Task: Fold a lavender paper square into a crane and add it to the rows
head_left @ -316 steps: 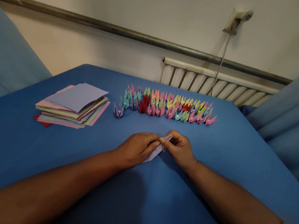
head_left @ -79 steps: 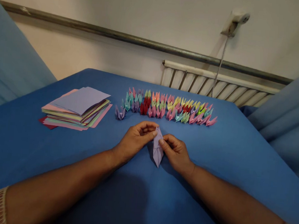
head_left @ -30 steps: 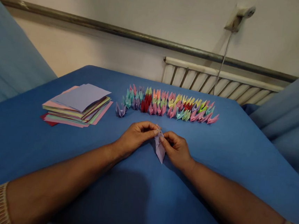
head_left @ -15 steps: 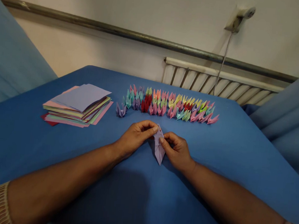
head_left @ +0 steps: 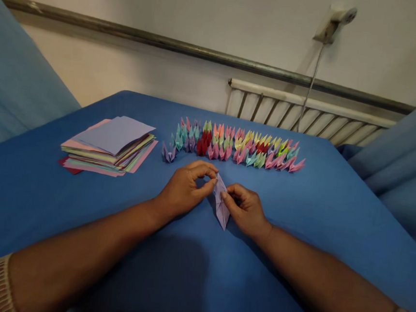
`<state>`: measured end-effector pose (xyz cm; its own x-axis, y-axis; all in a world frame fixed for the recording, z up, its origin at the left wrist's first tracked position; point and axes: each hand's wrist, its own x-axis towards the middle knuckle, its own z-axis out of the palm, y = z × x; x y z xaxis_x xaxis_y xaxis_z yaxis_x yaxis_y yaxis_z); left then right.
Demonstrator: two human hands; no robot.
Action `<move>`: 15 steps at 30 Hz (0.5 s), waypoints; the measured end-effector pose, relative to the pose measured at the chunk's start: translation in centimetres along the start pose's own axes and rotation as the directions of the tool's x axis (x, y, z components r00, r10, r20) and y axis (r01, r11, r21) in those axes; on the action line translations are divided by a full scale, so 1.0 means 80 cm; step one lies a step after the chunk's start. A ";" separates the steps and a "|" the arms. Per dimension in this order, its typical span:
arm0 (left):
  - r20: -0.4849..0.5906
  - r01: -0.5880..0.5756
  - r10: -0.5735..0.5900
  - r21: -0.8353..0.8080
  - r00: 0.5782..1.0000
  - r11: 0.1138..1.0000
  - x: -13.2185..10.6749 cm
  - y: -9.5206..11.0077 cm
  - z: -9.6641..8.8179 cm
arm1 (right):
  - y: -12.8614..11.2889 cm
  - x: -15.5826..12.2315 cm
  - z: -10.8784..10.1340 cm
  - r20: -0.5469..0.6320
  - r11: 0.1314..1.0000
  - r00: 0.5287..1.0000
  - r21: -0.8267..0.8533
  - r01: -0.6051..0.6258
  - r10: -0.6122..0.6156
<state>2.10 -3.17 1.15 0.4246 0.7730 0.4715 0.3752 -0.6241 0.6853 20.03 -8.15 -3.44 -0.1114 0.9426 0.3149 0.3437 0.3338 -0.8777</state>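
Note:
A folded lilac paper piece (head_left: 221, 206) stands on edge on the blue table (head_left: 326, 220), its point toward me. My left hand (head_left: 185, 189) pinches its upper left edge between thumb and forefinger. My right hand (head_left: 247, 211) grips its right side with closed fingers. Both hands rest low over the table, just in front of the rows of folded paper figures.
Rows of several small folded paper figures (head_left: 232, 146) in many colours stand behind my hands. A stack of coloured paper sheets (head_left: 110, 145) lies at the left. Blue bedding (head_left: 404, 163) rises at the right, a railing (head_left: 306, 113) and wall behind.
The lilac piece lay flat 10.5 s ago and now stands on edge. In the last second my left fingers have lifted and curled into a tighter pinch at its top.

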 end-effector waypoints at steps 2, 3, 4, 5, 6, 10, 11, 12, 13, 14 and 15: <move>0.021 -0.079 0.078 0.079 0.997 0.994 -0.001 -0.001 -0.004 | -0.001 0.000 -0.001 0.010 0.999 1.000 -0.033 0.015 -0.015; 0.034 -0.104 0.101 0.108 0.994 0.989 -0.001 -0.002 -0.005 | -0.002 0.000 -0.001 0.013 0.998 1.000 -0.051 0.023 -0.023; 0.046 -0.122 0.117 0.133 0.992 0.984 -0.002 -0.002 -0.006 | -0.003 0.000 -0.001 0.015 0.997 0.999 -0.068 0.030 -0.029; 0.058 -0.136 0.128 0.157 0.990 0.978 -0.002 -0.003 -0.006 | -0.004 0.000 -0.002 0.016 0.996 0.999 -0.081 0.038 -0.037; 0.069 -0.149 0.138 0.180 0.988 0.972 -0.002 -0.003 -0.007 | -0.005 0.000 -0.002 0.017 0.995 0.999 -0.090 0.045 -0.044; 0.104 -0.180 0.158 0.263 0.982 0.948 -0.002 0.002 -0.008 | -0.008 -0.001 -0.003 0.023 0.991 0.998 -0.116 0.067 -0.065; 0.112 -0.179 0.154 0.278 0.982 0.944 -0.002 0.003 -0.009 | -0.009 -0.001 -0.003 0.022 0.990 0.998 -0.121 0.069 -0.067; 0.120 -0.174 0.144 0.289 0.982 0.942 -0.002 0.004 -0.009 | -0.010 -0.002 -0.003 0.020 0.990 0.997 -0.125 0.070 -0.068; 0.126 -0.164 0.132 0.290 0.983 0.943 -0.002 0.005 -0.009 | -0.010 -0.002 -0.003 0.019 0.990 0.998 -0.125 0.070 -0.068; 0.130 -0.149 0.116 0.281 0.985 0.948 -0.002 0.005 -0.010 | -0.010 -0.002 -0.003 0.018 0.990 0.998 -0.124 0.068 -0.066; 0.132 -0.131 0.099 0.261 0.986 0.956 -0.001 0.005 -0.010 | -0.010 -0.002 -0.003 0.019 0.990 0.998 -0.121 0.066 -0.064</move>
<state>1.57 -3.44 1.80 0.5644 0.6855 0.4600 0.5183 -0.7280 0.4488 19.97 -8.57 -2.71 -0.1511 0.9192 0.3638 0.4462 0.3918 -0.8046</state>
